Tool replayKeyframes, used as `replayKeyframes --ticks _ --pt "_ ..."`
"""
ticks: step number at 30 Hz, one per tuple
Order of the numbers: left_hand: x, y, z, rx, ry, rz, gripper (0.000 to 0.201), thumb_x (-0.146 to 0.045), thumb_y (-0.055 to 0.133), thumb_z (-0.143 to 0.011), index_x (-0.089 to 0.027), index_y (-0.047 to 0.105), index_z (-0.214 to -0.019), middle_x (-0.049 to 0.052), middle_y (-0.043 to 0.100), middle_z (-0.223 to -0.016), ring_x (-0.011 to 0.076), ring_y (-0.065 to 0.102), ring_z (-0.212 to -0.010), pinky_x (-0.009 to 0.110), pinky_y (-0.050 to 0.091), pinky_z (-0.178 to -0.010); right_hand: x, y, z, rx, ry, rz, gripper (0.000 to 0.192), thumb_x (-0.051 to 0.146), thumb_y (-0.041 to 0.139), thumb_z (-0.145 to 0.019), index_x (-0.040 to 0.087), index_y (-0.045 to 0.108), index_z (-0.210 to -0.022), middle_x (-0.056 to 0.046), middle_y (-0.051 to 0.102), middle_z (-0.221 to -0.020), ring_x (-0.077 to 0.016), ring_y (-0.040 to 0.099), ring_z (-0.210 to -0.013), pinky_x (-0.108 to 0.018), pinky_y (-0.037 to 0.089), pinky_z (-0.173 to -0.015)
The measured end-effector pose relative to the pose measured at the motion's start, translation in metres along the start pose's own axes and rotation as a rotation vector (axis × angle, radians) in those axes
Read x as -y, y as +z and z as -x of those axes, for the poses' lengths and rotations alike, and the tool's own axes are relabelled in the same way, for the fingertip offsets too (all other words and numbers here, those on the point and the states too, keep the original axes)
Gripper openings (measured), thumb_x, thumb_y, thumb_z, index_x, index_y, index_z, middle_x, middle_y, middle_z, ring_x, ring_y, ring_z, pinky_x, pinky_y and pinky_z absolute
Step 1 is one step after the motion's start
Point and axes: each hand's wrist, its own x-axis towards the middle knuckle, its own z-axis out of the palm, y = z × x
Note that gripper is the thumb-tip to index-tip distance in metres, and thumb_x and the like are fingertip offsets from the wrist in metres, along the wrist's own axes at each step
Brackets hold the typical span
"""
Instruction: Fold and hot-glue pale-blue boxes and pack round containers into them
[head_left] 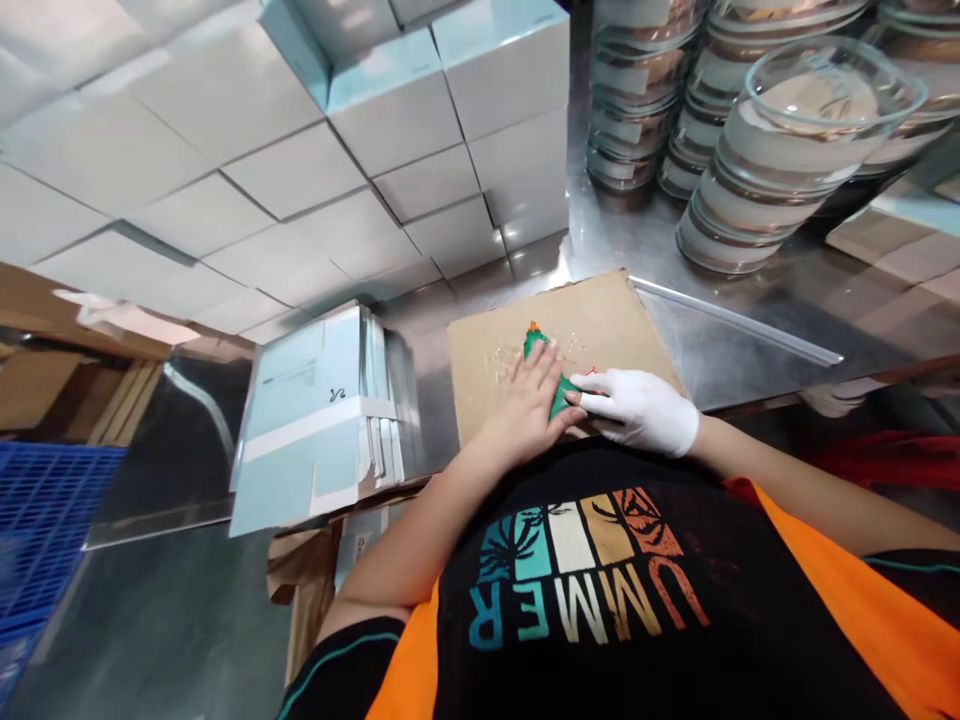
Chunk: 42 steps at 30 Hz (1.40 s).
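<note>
1. Where my view drops to the bench, I see both hands meeting on a green tube (553, 385) that lies on a brown cardboard sheet (559, 345).
2. Left hand (529, 405), bare: palm down, fingers spread flat over the tube's middle and pressing it to the cardboard. Not wrapped around it.
3. Right hand (641, 408), in a white glove: fingertips pinched together on the near end of the tube, just beside the left hand's fingers.
4. The tube points away from me; its orange tip (533, 326) shows past the left fingers. Pale smears mark the cardboard around it.
5. The cardboard sheet rests on a steel table (750, 300), near its front edge, right against my torso.
6. Left of the cardboard: a bundle of flat folded cartons (319, 420), pale blue and white, banded, lying on the table.
7. Behind, left and centre: stacked white boxes (300, 170), several rows deep.
8. Behind, right: stacks of glass bowls (780, 150), nested, leaning slightly.
9. Far left, below table level: a blue plastic crate (45, 520).
</note>
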Motion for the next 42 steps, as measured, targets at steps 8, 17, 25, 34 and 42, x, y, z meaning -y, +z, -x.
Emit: replayKeyframes --ticks 8,17,25,34,42 --pt "0.009 -0.014 0.006 0.060 0.204 0.202 0.070 -0.060 0.033 -0.111 -0.017 0.044 -0.165 0.015 0.048 -0.170 0.0273 0.042 -0.161 0.049 0.031 -0.135 0.000 -0.002 0.000 -0.015 -0.043 0.057 0.026 0.031 0.064 -0.104 0.022 0.072 -0.127 -0.013 0.078 -0.121 -0.0222 0.074 -0.093 -0.032 0.056 -0.074" --pt "0.036 0.015 0.023 -0.132 -0.368 -0.061 0.087 -0.070 0.030 -0.107 -0.006 0.038 -0.166 0.027 0.020 -0.179 0.0427 0.015 -0.169 0.070 0.016 -0.133 0.000 -0.002 0.002 -0.058 -0.030 -0.001 0.032 0.027 0.067 -0.101 0.021 0.073 -0.132 -0.016 0.078 -0.128 -0.0252 0.077 -0.094 -0.036 0.061 -0.079" --pt "0.021 0.018 0.021 -0.064 -0.034 0.042 0.089 -0.074 0.029 -0.105 -0.015 0.028 -0.171 0.022 0.025 -0.180 0.0343 0.018 -0.170 0.059 0.019 -0.135 -0.002 -0.002 0.006 0.015 0.060 -0.036 0.045 0.027 0.074 -0.094 0.021 0.070 -0.139 -0.018 0.074 -0.136 -0.0299 0.077 -0.107 -0.041 0.065 -0.086" --pt "0.048 0.032 0.050 -0.223 -0.293 -0.043 0.089 -0.072 0.030 -0.106 -0.008 0.034 -0.168 0.027 0.029 -0.177 0.0389 0.024 -0.168 0.061 0.024 -0.134 -0.004 -0.001 0.006 -0.034 0.168 -0.223 0.043 0.030 0.072 -0.094 0.021 0.071 -0.137 -0.018 0.072 -0.136 -0.0313 0.074 -0.118 -0.047 0.066 -0.097" --pt "0.046 0.034 0.050 -0.237 -0.312 -0.033 0.072 -0.062 0.037 -0.108 -0.013 0.052 -0.158 0.023 0.041 -0.173 0.0379 0.034 -0.164 0.061 0.029 -0.132 -0.007 -0.020 0.011 -0.231 1.023 -0.871 0.053 0.064 0.045 -0.105 0.023 0.063 -0.134 -0.006 0.080 -0.083 -0.0253 0.074 -0.060 -0.041 0.065 -0.058"
